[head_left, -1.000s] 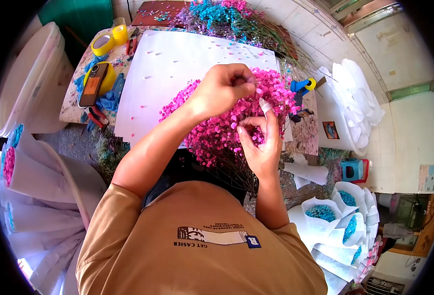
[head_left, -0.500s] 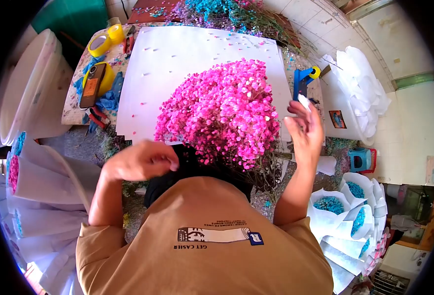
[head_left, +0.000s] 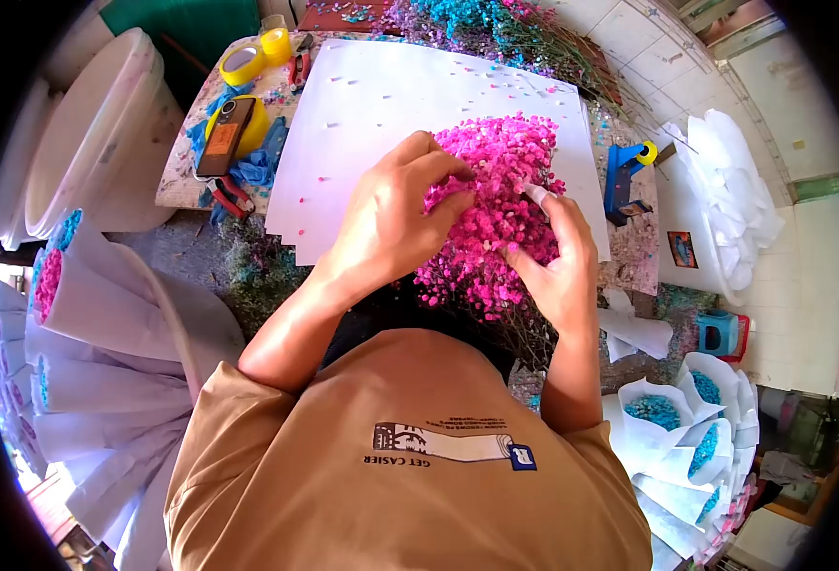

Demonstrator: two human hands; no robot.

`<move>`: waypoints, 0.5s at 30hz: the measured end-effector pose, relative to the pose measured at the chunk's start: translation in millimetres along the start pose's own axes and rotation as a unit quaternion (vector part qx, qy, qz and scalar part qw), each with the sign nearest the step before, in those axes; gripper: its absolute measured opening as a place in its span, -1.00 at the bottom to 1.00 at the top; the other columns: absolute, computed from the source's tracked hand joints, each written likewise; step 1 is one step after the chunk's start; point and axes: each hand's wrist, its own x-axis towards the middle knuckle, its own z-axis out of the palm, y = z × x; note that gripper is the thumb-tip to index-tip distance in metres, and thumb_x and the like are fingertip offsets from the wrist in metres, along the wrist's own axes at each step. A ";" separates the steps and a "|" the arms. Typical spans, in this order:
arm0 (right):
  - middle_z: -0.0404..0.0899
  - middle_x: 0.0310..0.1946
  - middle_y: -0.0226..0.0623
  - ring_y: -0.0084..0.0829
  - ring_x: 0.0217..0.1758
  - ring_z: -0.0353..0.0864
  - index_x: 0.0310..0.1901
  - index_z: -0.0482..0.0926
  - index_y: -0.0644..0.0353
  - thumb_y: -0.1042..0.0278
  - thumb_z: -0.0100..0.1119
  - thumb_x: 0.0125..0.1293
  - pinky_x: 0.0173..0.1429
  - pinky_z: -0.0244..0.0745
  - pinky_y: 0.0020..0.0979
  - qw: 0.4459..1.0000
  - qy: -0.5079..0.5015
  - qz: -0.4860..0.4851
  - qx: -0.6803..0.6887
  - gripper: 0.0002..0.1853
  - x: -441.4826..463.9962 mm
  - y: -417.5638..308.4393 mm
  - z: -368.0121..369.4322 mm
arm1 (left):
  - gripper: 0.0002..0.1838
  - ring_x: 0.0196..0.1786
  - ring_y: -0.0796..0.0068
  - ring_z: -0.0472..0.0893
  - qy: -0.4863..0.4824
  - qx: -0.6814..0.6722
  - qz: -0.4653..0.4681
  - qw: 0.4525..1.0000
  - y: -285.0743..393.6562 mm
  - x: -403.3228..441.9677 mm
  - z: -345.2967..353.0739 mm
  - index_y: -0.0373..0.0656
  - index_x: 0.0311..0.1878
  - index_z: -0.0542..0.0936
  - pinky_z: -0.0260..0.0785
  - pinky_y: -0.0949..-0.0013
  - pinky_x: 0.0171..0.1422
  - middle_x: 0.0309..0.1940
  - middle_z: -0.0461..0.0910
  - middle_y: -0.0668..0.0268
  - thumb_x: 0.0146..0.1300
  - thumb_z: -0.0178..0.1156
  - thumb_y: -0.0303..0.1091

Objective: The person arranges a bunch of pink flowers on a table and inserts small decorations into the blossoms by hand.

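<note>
The pink flowers [head_left: 496, 205] bunched up over the near right part of the white paper [head_left: 372, 114], their lower edge running past it towards the person's lap. The stems [head_left: 524, 333] showed only as a dark tangle under the blossoms, and where they ended could not be made out.

The left hand [head_left: 396, 209] reached in from the left side of the bunch, its thumb and bent fingers curled at the blossoms; whether the tips met or pinched anything could not be told. The right hand [head_left: 564, 271] was at the other side with thumb and forefinger spread apart—a white wrap [head_left: 536, 194] covered the forefinger's end, and the remaining fingers were mostly hidden behind it.

On the table's left part, a phone [head_left: 226, 136] lay over a yellow roll [head_left: 251, 128], covering some of it, with blue gloves or scraps [head_left: 263, 162] crumpled beside them, too bunched to tell which. Red-handled pliers [head_left: 229, 197] sat at the table edge. Right of the paper stood a blue tape dispenser [head_left: 619, 181]. The blue and purple flowers [head_left: 496, 33] beyond the paper were cut off by the top of the view.
</note>
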 end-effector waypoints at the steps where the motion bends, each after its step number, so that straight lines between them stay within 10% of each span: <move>1: 0.59 0.11 -0.07 -0.01 0.23 0.55 0.24 0.55 0.23 0.53 0.55 -0.06 0.32 0.42 -0.10 0.999 0.020 -0.001 -0.040 -0.29 -3.8 -2.0 0.9 | -0.79 -0.21 0.19 0.64 -0.003 0.014 0.006 1.000 -4.8 -0.8 3.7 -0.29 -0.08 0.71 0.49 0.23 -0.10 -0.25 0.61 0.15 0.22 0.40 -0.48; 15: 0.66 -0.26 -0.32 -0.23 -0.14 0.63 -0.15 0.69 0.15 0.39 0.48 0.13 -0.01 0.41 -0.20 0.987 0.117 -0.085 -0.070 -0.75 10.9 -24.2 17.1 | -0.84 -0.29 0.12 0.64 0.014 -0.014 0.029 0.999 -10.0 4.5 18.8 -0.28 -0.24 0.69 0.51 0.16 -0.19 -0.33 0.58 0.16 0.13 0.41 -0.44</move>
